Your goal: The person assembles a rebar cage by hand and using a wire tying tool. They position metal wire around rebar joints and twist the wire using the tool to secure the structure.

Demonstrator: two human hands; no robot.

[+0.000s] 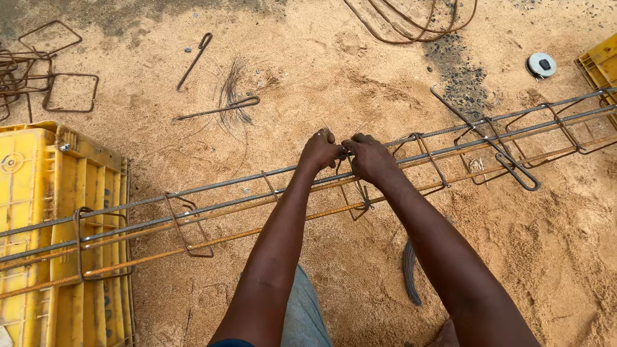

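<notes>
Head cam looks down at sandy ground w/ a long rebar cage (257, 199) running left to right, its left end resting on a yellow plastic crate (45, 193). My left hand (319, 152) and right hand (369, 157) meet at the cage's far top bar, about mid-frame. Both are curled tight, fingertips pinching thin tie wire (345, 153) where a stirrup (360, 193) crosses the bar; wire ends stick up btwn the hands.

Risks, as I judge them: the wire ends are sharp and sit right at the fingertips, so a slip could prick skin. Cage is only propped on the crate at left, so a hard pull might roll or shift it. A loose twist would let the stirrup slide along the bar. Bundle of dark wire (410, 270) lies on the sand near my right forearm, easy to snag or step on.

Packages/labels: the crate is ribbed, w/ a round moulded mark on its near-left face. Second yellow crate (601, 64) pokes in at far right. Round white tape measure (541, 65) w/ dark centre lies just left of it. No signs visible.
</notes>
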